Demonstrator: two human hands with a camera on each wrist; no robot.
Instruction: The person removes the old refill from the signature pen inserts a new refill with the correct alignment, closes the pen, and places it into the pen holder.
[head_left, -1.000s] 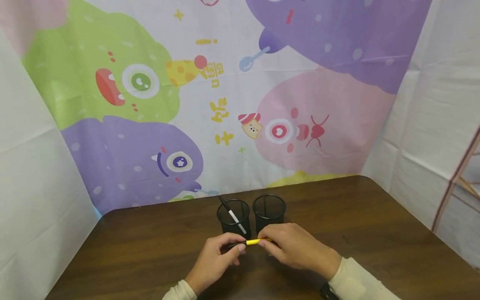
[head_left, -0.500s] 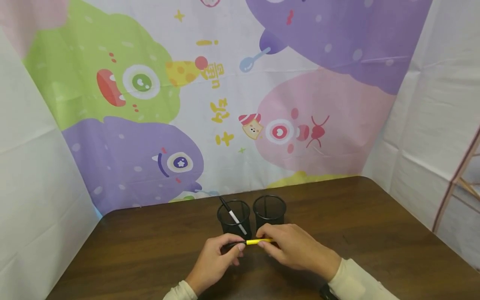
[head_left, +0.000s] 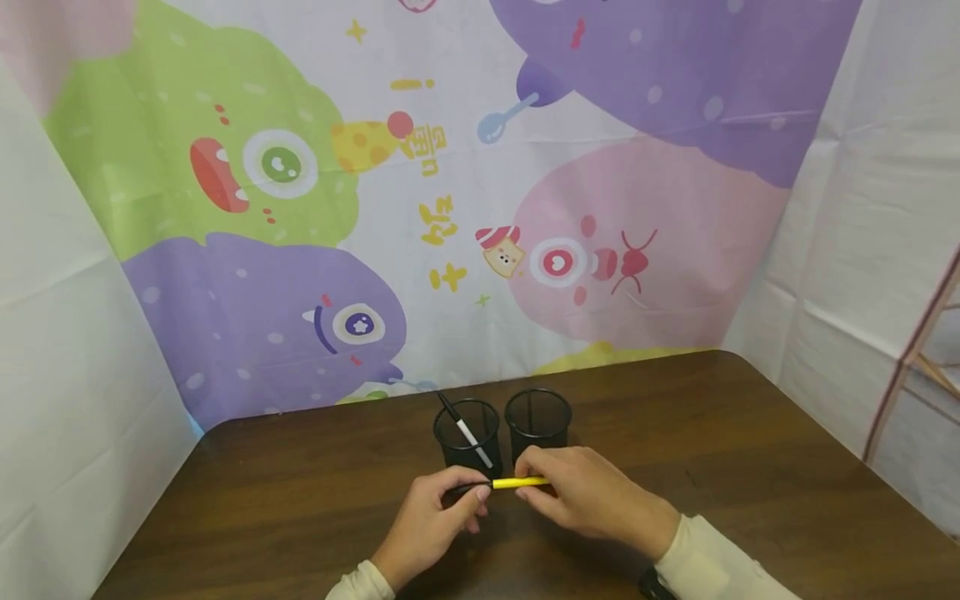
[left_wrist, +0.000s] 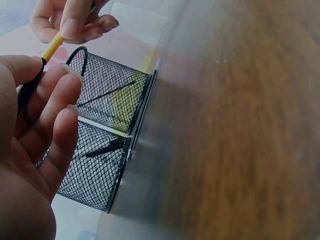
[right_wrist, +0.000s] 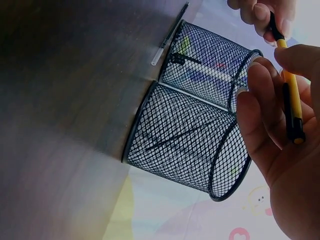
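In the head view a pen [head_left: 517, 482] with a yellow barrel and a black front part lies level between both hands. My left hand [head_left: 431, 517] pinches its black part between thumb and fingers. The right hand [head_left: 592, 496] pinches the yellow barrel. Seen from the right wrist, the yellow barrel [right_wrist: 295, 97] has a black clip and a black rear end near the palm. The black tip is covered by the left fingers. Just behind the hands stand two black mesh pen holders, the left one [head_left: 467, 401] with a black-and-white marker [head_left: 467, 432] leaning in it, and the right one [head_left: 538, 391].
A thin dark stick with a clear end [right_wrist: 156, 56], like a pen refill, lies on the table beside the holders' bases. The brown wooden table [head_left: 300, 492] meets a cartoon-printed cloth [head_left: 465, 333] at the back. White cloth walls [head_left: 60, 375] stand at both sides.
More of the yellow barrel shows between the hands now, as the right fingers have shifted slightly on it. Both hands otherwise stay in place, and the holders have not moved.
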